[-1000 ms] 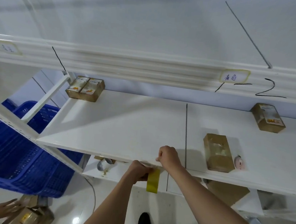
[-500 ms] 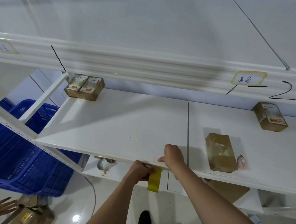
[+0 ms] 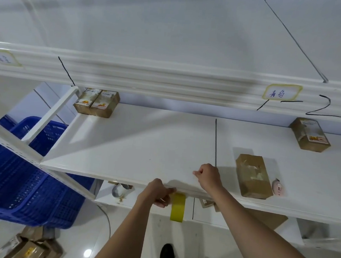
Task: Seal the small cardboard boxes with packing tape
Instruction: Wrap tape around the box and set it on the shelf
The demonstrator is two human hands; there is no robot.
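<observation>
1. A yellow tape strip (image 3: 177, 207) hangs from the front edge of the white shelf (image 3: 144, 147), near the middle of that edge.
2. The left hand (image 3: 157, 193) is at the shelf edge with its fingers curled, pinching the top of the tape strip.
3. The right hand (image 3: 208, 176) rests on the shelf just above the tape, fingers curled into a loose fist with thumb and forefinger together. Whether it pinches anything cannot be told.
4. A taped cardboard box (image 3: 253, 175) lies flat on the shelf to the right of the right hand, apart from it.
5. A small pink round item (image 3: 279, 188) sits just beside that box on its right. Its nature cannot be told.
6. A labelled box (image 3: 310, 134) lies at the back right of the shelf.
7. A pair of labelled boxes (image 3: 97, 102) stand touching side by side at the back left corner.
8. A handwritten tag (image 3: 281, 92) is stuck to the rail above the shelf.
9. A blue plastic crate (image 3: 22, 179) stands left of the shelf. Its contents are not visible.
10. Loose cardboard boxes (image 3: 32, 248) lie on the floor at lower left.
11. A tape roll (image 3: 119, 189) lies on the lower shelf.
</observation>
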